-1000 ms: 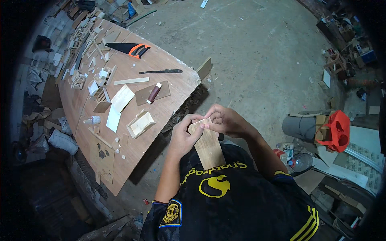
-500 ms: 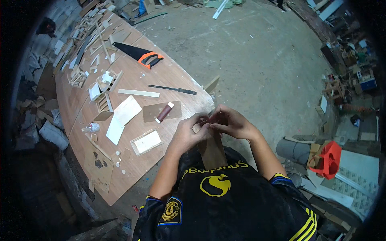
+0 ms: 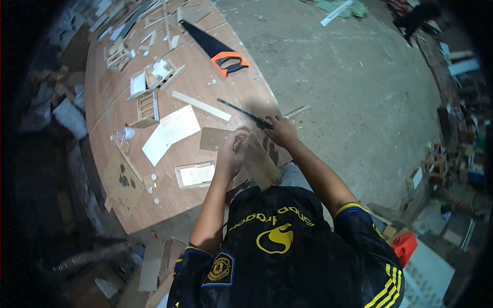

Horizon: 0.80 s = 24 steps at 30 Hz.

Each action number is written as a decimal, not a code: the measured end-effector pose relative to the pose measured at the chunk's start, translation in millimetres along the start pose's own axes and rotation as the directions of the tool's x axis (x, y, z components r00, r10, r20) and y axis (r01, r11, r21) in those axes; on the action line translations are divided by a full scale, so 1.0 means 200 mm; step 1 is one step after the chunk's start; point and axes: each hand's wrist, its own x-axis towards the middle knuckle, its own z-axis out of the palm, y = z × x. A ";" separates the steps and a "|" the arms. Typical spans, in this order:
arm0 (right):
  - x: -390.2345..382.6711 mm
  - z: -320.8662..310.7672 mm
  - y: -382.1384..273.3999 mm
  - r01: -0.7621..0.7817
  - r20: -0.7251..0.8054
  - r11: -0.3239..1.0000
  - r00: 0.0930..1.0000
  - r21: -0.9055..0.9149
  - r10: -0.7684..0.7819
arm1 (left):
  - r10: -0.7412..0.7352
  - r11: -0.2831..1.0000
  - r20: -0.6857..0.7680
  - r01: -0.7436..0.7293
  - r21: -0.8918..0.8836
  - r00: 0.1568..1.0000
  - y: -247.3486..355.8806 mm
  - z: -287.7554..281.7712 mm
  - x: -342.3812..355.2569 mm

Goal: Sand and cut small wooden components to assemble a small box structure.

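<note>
A wooden board (image 3: 262, 163) slants before the chest. At its 10 o'clock, the left hand (image 3: 232, 153) has its fingers closed on the upper end. At 1 o'clock, the right hand (image 3: 283, 133) bends its fingers at a thin tool's (image 3: 241, 110) handle; whether they grip it, I cannot tell. On the table (image 3: 195, 77), a tray (image 3: 197, 185) lies toward 9, a saw (image 3: 208, 43) toward 11.

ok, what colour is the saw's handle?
Orange with black around the grip opening; the saw handle shows best in the head view.
</note>
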 end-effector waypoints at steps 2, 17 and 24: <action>0.06 0.12 0.03 0.095 0.052 0.993 0.994 -0.067 -0.092 | 0.025 0.997 -0.031 -0.023 0.071 0.999 -0.06 0.02 0.02; -0.11 -0.33 0.78 -0.137 0.237 0.731 0.971 0.668 -0.035 | -0.076 0.991 -0.083 0.084 0.107 0.994 -0.40 0.74 0.44; -0.24 -0.42 1.01 -0.289 0.410 0.764 0.911 0.577 0.035 | 0.117 0.935 -0.066 -0.088 0.343 0.991 -0.47 0.98 0.70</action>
